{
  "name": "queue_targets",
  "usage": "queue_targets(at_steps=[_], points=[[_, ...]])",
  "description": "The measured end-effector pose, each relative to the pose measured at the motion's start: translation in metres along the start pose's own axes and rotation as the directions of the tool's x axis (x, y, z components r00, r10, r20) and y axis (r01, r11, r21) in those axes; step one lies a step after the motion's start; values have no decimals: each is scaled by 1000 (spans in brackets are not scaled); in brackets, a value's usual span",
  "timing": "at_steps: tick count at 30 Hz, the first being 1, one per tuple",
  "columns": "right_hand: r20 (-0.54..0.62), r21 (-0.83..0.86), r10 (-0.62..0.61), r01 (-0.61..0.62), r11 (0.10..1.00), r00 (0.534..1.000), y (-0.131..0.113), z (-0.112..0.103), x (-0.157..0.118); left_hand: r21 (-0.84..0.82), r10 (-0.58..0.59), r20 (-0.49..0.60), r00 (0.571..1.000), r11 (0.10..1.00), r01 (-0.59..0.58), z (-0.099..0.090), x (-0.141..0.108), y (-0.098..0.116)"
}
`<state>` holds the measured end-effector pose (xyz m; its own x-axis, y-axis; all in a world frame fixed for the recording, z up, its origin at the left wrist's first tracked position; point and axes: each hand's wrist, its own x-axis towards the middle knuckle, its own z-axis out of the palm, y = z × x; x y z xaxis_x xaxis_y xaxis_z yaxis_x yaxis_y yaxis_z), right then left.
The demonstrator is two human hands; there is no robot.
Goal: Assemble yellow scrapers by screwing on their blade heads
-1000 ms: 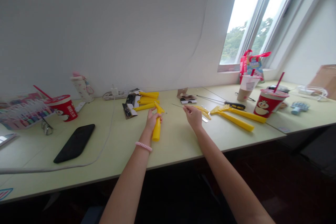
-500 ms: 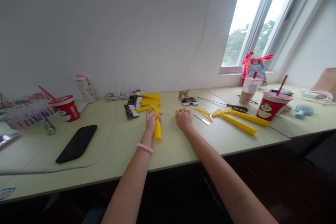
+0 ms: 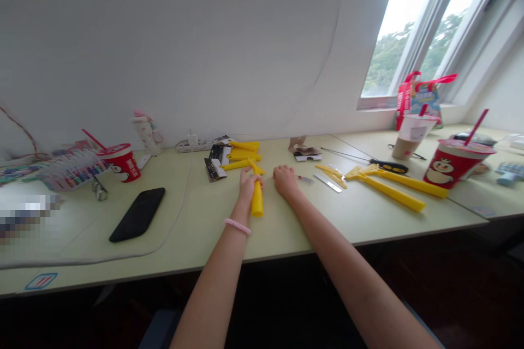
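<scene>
My left hand (image 3: 246, 187) is closed around a yellow scraper handle (image 3: 257, 200), its wide end toward me and its narrow head pointing away. Just to the right, my right hand (image 3: 285, 180) rests on the table with fingers curled down; whatever lies under them is hidden. A small screwdriver with a clear handle (image 3: 305, 179) lies beside that hand. Farther right are a flat metal blade (image 3: 328, 183), thin yellow plastic pieces (image 3: 333, 175) and yellow scrapers with long handles (image 3: 388, 191). Behind my left hand, more yellow handles (image 3: 245, 157) lie by a black package (image 3: 215, 168).
A small open box (image 3: 305, 151) stands toward the wall. A black-handled tool (image 3: 388, 166) and red drink cup (image 3: 454, 166) are at right. On the left are a black phone (image 3: 138, 214), another red cup (image 3: 123, 163) and a white cable (image 3: 180, 218).
My right hand has moved left, closer to my left hand, and the small screwdriver now shows beside it. My left hand keeps hold of the scraper handle. The view has turned slightly left.
</scene>
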<state>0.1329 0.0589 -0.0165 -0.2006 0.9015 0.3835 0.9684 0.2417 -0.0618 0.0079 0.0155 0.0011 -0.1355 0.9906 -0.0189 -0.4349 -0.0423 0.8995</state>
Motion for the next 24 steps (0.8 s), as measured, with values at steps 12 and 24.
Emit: queue_targets(at_steps=[12,24], points=[[-98,834,393,-140,534,914,35,-15,-18,89,-206,376,903,979,186,0,-9,1],[54,983,315,-106,150,948,12,-29,-25,195,-271,486,831,960,199,1,-13,-3]])
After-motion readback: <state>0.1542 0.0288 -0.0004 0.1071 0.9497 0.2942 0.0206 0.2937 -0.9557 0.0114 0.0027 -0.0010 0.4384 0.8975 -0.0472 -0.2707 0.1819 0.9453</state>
